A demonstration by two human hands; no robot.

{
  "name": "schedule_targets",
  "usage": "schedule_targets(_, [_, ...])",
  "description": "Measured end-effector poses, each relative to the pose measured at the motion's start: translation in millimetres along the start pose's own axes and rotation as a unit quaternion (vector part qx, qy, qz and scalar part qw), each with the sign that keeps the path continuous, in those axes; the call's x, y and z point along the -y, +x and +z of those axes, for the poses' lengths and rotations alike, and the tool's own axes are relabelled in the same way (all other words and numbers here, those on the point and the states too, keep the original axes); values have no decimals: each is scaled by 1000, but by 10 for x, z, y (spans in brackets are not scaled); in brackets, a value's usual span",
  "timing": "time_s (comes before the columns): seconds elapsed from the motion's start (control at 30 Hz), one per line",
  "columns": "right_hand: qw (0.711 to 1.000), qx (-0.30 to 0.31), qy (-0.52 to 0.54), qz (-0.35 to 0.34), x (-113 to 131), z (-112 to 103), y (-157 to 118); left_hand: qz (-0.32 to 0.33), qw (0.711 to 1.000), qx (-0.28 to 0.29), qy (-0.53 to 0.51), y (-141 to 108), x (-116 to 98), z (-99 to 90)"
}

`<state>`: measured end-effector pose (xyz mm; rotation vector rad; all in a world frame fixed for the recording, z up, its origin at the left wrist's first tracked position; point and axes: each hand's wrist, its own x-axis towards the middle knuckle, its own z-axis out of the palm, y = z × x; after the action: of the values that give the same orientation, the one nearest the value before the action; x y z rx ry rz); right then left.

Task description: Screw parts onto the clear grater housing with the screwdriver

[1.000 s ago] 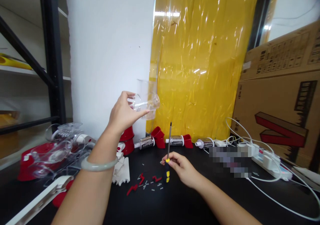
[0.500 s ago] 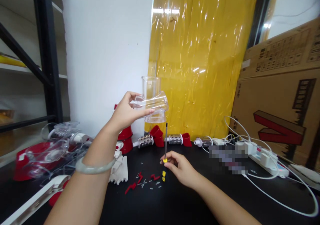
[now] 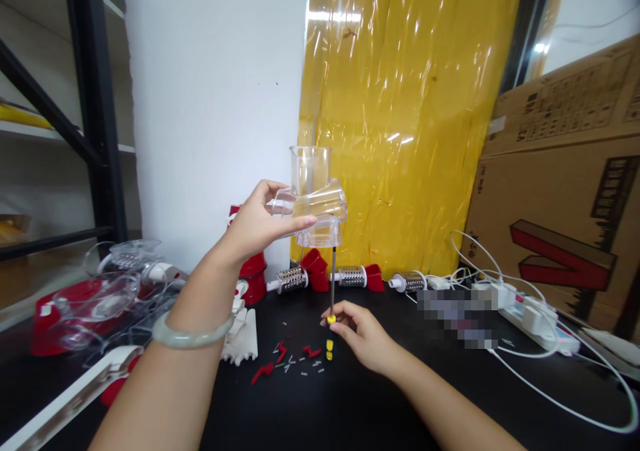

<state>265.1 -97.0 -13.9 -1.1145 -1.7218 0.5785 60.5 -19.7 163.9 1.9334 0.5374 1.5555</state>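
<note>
Head view: left hand (image 3: 253, 227) is gripping the clear plastic body (image 3: 320, 201) around mid-frame, while the right hand (image 3: 367, 341), well below, is pinching an upright screwdriver (image 3: 333, 277), its shaft meeting the body's underside. Red bits (image 3: 311, 351) and little metal pieces (image 3: 289, 364) are lying loose lower centre, so those aren't fitted; can't tell if anything's fastened.

Passage: black tabletop (image 3: 310, 417), bottom centre, between forearms (image 3: 430, 391). Obstacles: red clips (image 3: 281, 351) with loose pins (image 3: 287, 365) just above; grater drums (image 3: 352, 277) across mid-frame; clear-part heap (image 3: 100, 297), left; white cables (image 3: 620, 430), lower right; cardboard box (image 3: 550, 171), right edge.
</note>
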Motion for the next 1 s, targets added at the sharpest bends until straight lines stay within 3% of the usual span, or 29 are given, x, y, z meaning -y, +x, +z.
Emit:
schedule_targets(0.4, [1000,8,23,-13,-48,-2,-4,70,995,13,62,-20,36,-32])
schedule_targets(1.0, [999,15,51,0,-50,-9,-5,77,993,46,75,-10,108,-31])
